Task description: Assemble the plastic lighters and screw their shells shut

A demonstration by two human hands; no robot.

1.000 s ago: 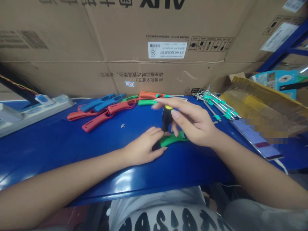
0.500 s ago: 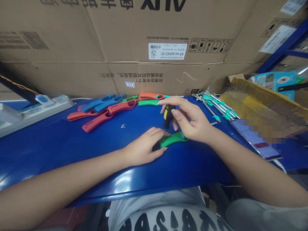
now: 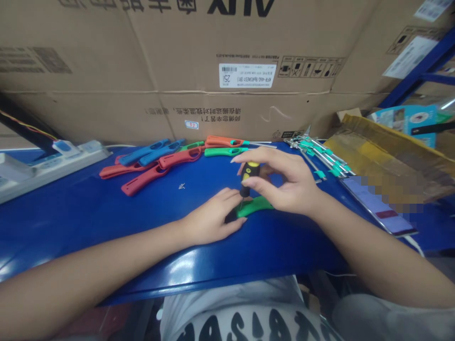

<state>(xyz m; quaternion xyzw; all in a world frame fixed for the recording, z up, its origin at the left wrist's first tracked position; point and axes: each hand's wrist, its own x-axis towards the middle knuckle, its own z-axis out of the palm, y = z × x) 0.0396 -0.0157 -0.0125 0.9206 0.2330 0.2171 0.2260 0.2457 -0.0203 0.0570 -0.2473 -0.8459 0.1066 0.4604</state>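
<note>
My left hand (image 3: 213, 215) is closed on the near end of a green lighter (image 3: 254, 207) that lies on the blue table. In my right hand (image 3: 287, 177) is a short black and yellow screwdriver (image 3: 250, 177), gripped between thumb and fingers. Its shaft points down and the tip meets the green lighter beside my left fingers; the exact contact point is too small to make out. The lighter's far end is partly hidden behind my right hand.
Red lighter handles (image 3: 142, 179) and blue ones (image 3: 152, 152) lie at the back left, beside an orange lighter (image 3: 222, 141). Metal lighter rods with teal parts (image 3: 329, 158), a phone (image 3: 378, 206) and a brown-yellow bag (image 3: 387, 156) are right. A power strip (image 3: 53, 166) stands left.
My right fingers have shifted around the screwdriver handle, which now stands more upright with its yellow top showing. My left hand and the green lighter have stayed in place.
</note>
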